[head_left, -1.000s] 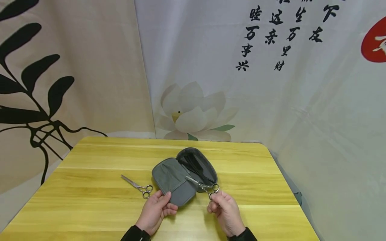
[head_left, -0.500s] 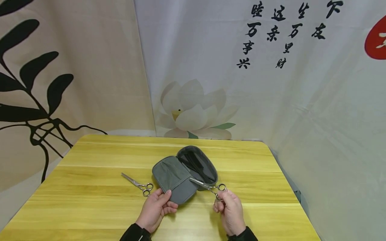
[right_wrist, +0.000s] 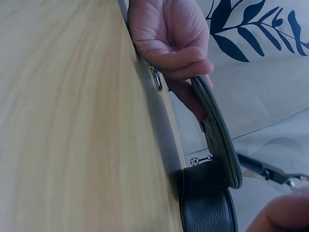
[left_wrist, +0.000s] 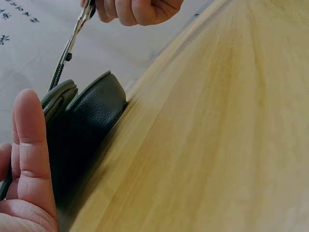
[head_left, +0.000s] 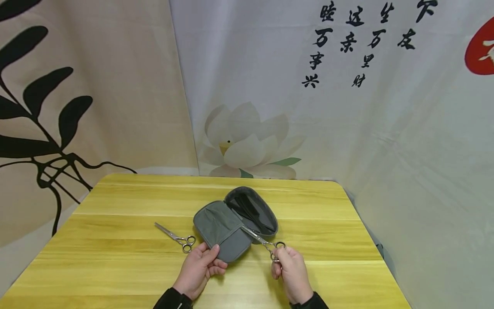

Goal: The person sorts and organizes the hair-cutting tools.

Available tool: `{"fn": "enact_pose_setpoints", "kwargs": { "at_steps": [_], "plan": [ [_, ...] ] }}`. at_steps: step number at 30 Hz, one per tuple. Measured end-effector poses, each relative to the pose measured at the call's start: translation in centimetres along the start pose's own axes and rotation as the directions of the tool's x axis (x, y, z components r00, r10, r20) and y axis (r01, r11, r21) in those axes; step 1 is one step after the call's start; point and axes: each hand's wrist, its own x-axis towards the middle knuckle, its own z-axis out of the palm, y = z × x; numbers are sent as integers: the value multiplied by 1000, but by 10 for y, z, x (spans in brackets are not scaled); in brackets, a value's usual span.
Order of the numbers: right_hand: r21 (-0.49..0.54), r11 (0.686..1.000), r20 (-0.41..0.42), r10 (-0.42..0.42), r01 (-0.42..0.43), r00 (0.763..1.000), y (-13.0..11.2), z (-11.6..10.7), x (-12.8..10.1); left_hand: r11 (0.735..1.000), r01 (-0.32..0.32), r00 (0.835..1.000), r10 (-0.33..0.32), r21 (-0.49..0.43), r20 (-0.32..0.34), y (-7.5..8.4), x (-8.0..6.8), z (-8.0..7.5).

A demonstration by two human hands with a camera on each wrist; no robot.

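Observation:
A grey zip case [head_left: 238,252] lies unfolded on the table, its pocketed flap raised toward the left. My left hand [head_left: 200,268] pinches that flap's near-left edge, thumb on top and fingers beneath. In my right hand [head_left: 292,271] are silver hairdressing scissors [head_left: 263,241], gripped by the finger rings, blades together and pointing up-left. Their tip overlaps the right end of the flap's pocket edge. From the left wrist view, the scissors [left_wrist: 72,41] slant down to the flap's rim. A black comb [head_left: 251,211] sits in the case's deeper half.
A second pair of silver scissors [head_left: 176,237] lies on the yellow wooden table [head_left: 127,266], just left of my left hand. Behind the table hangs a printed cloth [head_left: 247,64] with a lotus and black characters.
My right hand first drew the scissors slightly right, then brought them back left, their tip now at the flap's pocket edge. My left hand keeps its hold on the flap.

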Motion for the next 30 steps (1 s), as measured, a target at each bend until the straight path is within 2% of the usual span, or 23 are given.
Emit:
{"fn": "enact_pose_setpoints", "kwargs": {
  "at_steps": [5, 9, 12, 17, 24, 30],
  "plan": [
    [-23, 1000, 34, 18, -18, 999, -1, 0, -1, 1000, -6, 1000, 6, 0, -3, -1, 0, 1],
    [-71, 997, 12, 44, -43, 999, 0, 2, 0, 1000, -11, 1000, 11, 17, -7, -2, 1, 0],
    [-116, 990, 13, 77, -75, 997, 2, 3, 2, 999, -12, 1000, 14, 39, -28, -3, 1, -1],
    [-185, 977, 65, 122, -109, 990, 3, 3, 2, 998, -23, 996, 28, 58, -83, -4, 2, -1],
    [-232, 971, -31, 57, -62, 998, 0, 4, 2, 997, -37, 993, 43, 64, -106, -4, 2, 1],
    [-296, 954, -65, 31, -49, 997, -5, 6, 0, 993, -73, 988, 85, 88, -130, -4, 1, 5]
  ]
}}
